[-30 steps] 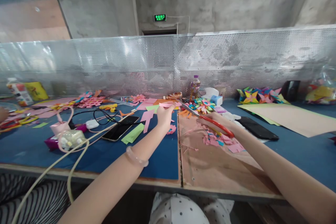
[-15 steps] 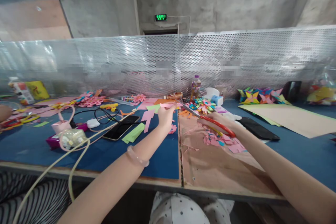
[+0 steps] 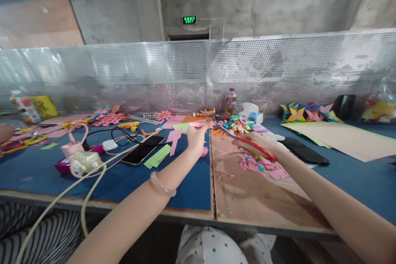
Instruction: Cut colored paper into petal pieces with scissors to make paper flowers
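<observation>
My left hand point(image 3: 197, 135) pinches a folded strip of pink paper point(image 3: 198, 124) above the middle of the table. In my right hand point(image 3: 258, 143) is a pair of scissors with red handles point(image 3: 256, 147); the blades point left and reach the right end of the strip. Whether the blades are apart or together is too small to tell. Below my right hand lies a heap of pink and blue paper scraps point(image 3: 266, 166). Left of my left hand are a cut piece of pink paper point(image 3: 175, 138) and folded green paper strips point(image 3: 157, 156).
Black phones point(image 3: 144, 150) lie to both sides, with cables and a charger point(image 3: 109, 145) at the left. Behind my hands stand a drink bottle point(image 3: 230, 103) and paper flowers point(image 3: 243, 123). Large paper sheets point(image 3: 346, 136) lie right. Another person's hand point(image 3: 5, 132) shows far left.
Almost nothing differs. Both hands hold the pink strip and the scissors in nearly the same place, and the view has shifted very slightly.
</observation>
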The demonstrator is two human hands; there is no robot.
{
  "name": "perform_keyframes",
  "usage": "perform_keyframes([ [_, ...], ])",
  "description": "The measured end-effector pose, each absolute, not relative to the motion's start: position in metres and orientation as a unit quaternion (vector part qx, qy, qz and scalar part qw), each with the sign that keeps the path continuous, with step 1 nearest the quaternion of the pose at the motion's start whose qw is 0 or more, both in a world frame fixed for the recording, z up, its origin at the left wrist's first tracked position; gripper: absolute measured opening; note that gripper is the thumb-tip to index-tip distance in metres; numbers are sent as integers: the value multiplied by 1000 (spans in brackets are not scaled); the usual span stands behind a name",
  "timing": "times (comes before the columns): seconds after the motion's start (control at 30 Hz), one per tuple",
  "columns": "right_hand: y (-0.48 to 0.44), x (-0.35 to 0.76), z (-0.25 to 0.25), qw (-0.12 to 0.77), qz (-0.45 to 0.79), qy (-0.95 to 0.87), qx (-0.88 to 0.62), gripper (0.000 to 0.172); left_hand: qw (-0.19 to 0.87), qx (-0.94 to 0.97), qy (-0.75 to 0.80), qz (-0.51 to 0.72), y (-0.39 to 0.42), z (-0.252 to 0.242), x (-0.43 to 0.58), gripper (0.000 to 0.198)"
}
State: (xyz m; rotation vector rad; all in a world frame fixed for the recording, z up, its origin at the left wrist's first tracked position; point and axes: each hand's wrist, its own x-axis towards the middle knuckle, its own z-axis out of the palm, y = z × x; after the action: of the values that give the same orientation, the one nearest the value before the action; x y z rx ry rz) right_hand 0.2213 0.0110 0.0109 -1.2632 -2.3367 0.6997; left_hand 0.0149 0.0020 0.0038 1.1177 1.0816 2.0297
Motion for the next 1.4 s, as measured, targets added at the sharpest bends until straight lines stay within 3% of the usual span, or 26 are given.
perform_keyframes([
  [0.33,9,221,10,200,257,-823,-465,47,280,419,420,755,2,2,16,19],
  [1.4,7,219,11,196,197,-846,-454,49,266,426,437,746,-2,2,18,17],
])
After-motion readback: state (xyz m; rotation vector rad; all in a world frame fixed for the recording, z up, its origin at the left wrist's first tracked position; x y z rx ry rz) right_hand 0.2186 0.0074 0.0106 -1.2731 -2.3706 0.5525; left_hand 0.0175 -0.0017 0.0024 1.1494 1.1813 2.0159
